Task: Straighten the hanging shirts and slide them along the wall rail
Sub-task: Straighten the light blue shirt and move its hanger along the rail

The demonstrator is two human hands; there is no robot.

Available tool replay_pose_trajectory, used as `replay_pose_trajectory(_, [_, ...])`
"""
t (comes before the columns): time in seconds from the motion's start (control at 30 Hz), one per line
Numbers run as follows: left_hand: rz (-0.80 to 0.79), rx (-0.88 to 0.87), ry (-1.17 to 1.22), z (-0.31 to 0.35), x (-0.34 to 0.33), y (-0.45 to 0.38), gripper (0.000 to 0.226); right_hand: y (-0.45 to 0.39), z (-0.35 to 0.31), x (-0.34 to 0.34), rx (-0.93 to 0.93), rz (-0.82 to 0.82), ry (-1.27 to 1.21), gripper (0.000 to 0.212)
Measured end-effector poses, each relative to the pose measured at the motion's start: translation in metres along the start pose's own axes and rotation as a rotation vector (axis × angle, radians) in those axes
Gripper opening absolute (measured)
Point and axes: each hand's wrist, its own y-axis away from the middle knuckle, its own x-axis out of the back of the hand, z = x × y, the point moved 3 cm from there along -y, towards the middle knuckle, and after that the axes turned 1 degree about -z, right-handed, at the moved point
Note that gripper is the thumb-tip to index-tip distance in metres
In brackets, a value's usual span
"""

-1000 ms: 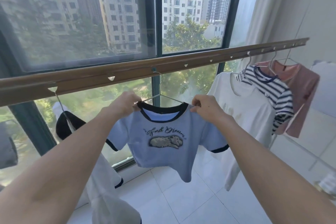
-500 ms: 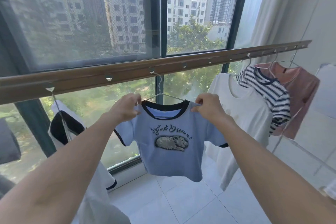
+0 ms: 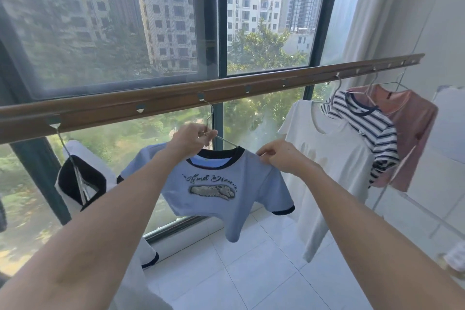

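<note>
A light blue shirt (image 3: 226, 199) with a black collar and a printed picture hangs on a wire hanger (image 3: 210, 118) hooked in the brown wall rail (image 3: 176, 100). My left hand (image 3: 192, 137) grips the hanger at its neck, just above the collar. My right hand (image 3: 279, 157) pinches the shirt's right shoulder. To the left a white shirt with black trim (image 3: 80, 178) hangs askew. On the right hang a cream shirt (image 3: 329, 158), a striped shirt (image 3: 370, 128) and a pink shirt (image 3: 412, 128).
Large windows (image 3: 125, 33) stand behind the rail, with a dark frame post (image 3: 219, 20) in the middle. A white curtain (image 3: 364, 7) and white wall panel (image 3: 432, 45) close the right side. White floor tiles (image 3: 251, 272) lie below. A metal rack leg (image 3: 402, 199) slants at right.
My left hand left the shirt's left shoulder and moved up to grip the hanger's neck. The blue shirt now tilts, its left sleeve higher. The right hand stays on the right shoulder.
</note>
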Motion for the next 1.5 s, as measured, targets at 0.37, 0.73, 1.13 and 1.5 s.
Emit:
replay_pose_trajectory(0.37, [-0.066, 0.049, 0.095, 0.008, 0.002, -0.001, 0.026, -0.001, 0.003, -0.005, -0.023, -0.030, -0.189, 0.012])
replay_pose_trajectory(0.73, [-0.088, 0.024, 0.088, 0.013, 0.002, 0.003, 0.022, 0.000, 0.003, -0.016, -0.013, -0.187, -0.077, 0.017])
replay_pose_trajectory(1.13, [-0.069, 0.031, 0.074, 0.021, -0.003, 0.004, 0.022, 0.005, -0.009, 0.000, 0.024, 0.094, -0.010, 0.009])
replay_pose_trajectory(1.5, [-0.033, 0.055, 0.079, 0.023, -0.006, 0.005, 0.025, 0.014, -0.005, 0.008, 0.046, 0.136, 0.189, 0.011])
